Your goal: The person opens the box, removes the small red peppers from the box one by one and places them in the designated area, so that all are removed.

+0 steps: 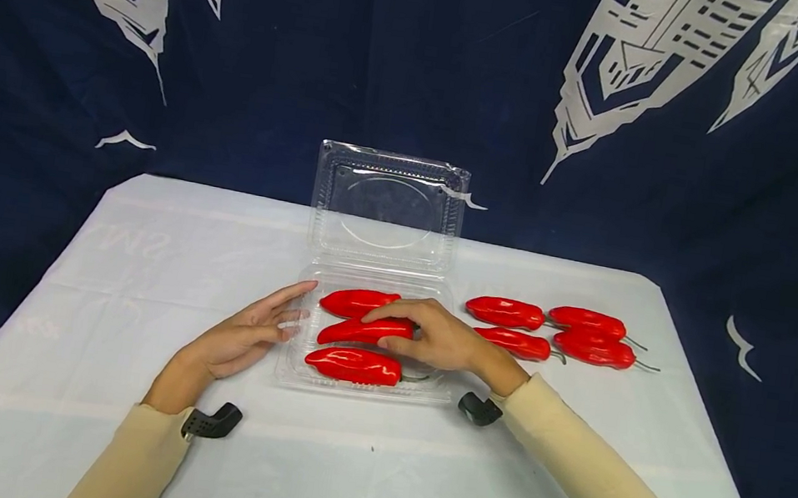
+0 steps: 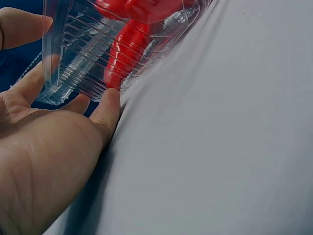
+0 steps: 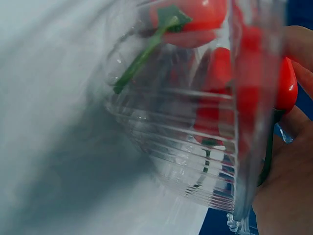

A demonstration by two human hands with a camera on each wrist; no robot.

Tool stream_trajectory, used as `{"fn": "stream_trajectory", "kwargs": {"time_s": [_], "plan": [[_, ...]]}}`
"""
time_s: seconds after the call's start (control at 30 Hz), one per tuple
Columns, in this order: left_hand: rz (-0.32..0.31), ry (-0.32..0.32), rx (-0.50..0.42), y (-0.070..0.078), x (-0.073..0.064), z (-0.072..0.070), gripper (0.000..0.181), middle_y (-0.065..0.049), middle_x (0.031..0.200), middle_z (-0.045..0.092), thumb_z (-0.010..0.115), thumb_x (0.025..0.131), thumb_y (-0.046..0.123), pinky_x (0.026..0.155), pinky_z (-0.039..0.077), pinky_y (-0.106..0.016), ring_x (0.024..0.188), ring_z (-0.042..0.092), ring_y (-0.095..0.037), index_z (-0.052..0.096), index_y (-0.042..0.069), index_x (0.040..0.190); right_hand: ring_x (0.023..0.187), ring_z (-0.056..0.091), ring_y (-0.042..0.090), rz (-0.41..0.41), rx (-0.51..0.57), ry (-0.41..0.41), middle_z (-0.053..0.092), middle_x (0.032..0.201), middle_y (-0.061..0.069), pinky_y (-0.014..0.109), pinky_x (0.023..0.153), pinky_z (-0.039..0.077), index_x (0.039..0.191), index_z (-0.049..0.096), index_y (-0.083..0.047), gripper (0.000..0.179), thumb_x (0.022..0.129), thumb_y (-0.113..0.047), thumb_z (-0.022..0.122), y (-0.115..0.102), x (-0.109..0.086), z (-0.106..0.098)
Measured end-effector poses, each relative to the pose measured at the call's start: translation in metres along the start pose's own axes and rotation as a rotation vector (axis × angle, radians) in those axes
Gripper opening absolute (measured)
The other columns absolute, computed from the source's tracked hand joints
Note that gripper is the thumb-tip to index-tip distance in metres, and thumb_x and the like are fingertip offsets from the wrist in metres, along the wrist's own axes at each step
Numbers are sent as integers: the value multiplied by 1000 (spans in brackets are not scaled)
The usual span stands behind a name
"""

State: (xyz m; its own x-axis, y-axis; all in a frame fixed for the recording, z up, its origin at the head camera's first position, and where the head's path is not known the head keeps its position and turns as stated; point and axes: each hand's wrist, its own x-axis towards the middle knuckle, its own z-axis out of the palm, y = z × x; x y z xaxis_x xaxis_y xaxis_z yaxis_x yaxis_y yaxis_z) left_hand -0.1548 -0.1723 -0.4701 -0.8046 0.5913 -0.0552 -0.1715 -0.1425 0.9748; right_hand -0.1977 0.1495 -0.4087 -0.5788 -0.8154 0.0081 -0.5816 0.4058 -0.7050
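Observation:
A clear plastic clamshell box (image 1: 292, 374) lies on the table with its lid (image 1: 386, 235) standing up at the back. Two red peppers, one at the back (image 1: 350, 302) and one at the front (image 1: 353, 365), lie in its base. Between them, over the base, my right hand (image 1: 444, 337) grips another red pepper (image 1: 361, 331), its green stem (image 3: 268, 152) hanging by the palm in the right wrist view. With fingers extended, my left hand (image 1: 247, 338) rests against the box's left side; a fingertip (image 2: 111, 95) touches the ribbed wall (image 2: 85, 73) in the left wrist view.
Several more red peppers (image 1: 593, 349) lie in two rows on the white table (image 1: 368, 481), right of the box. Behind the table hangs a dark blue cloth (image 1: 422, 75) with white print. A black wrist camera (image 1: 480, 409) sits by the right sleeve.

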Motion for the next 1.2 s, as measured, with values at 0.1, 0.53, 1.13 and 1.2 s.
{"fn": "stream_trajectory", "kwargs": {"time_s": [0.1, 0.53, 1.13, 1.2], "plan": [[1, 1, 3, 0, -1, 0, 77, -6, 168, -1, 46, 95, -5, 111, 34, -25, 148, 12, -43, 12, 11, 162, 121, 60, 14, -18, 2, 20, 66, 129, -3, 36, 103, 50, 132, 65, -18, 43, 90, -13, 74, -1, -2, -2], [5, -5, -3, 2, 0, 3, 78, -6, 168, 0, 47, 93, -4, 111, 33, -25, 147, 12, -42, 12, 10, 161, 121, 60, 15, 19, 22, 115, 65, 133, -4, 37, 99, 52, 133, 65, -22, 43, 91, -17, 74, -7, -23, -22], [9, 3, 6, 1, 0, 1, 77, -5, 168, -1, 43, 94, -8, 112, 31, -27, 148, 12, -42, 13, 11, 162, 115, 61, 14, 102, 61, 252, 67, 128, -4, 29, 96, 53, 128, 68, -22, 41, 89, -14, 76, 8, -72, -47], [5, 3, 6, 1, 0, 1, 77, -5, 168, -1, 43, 94, -8, 113, 30, -29, 148, 12, -42, 14, 12, 162, 115, 61, 14, 117, 64, 253, 67, 127, -6, 29, 94, 54, 127, 68, -24, 42, 88, -13, 77, 8, -78, -47]]}}
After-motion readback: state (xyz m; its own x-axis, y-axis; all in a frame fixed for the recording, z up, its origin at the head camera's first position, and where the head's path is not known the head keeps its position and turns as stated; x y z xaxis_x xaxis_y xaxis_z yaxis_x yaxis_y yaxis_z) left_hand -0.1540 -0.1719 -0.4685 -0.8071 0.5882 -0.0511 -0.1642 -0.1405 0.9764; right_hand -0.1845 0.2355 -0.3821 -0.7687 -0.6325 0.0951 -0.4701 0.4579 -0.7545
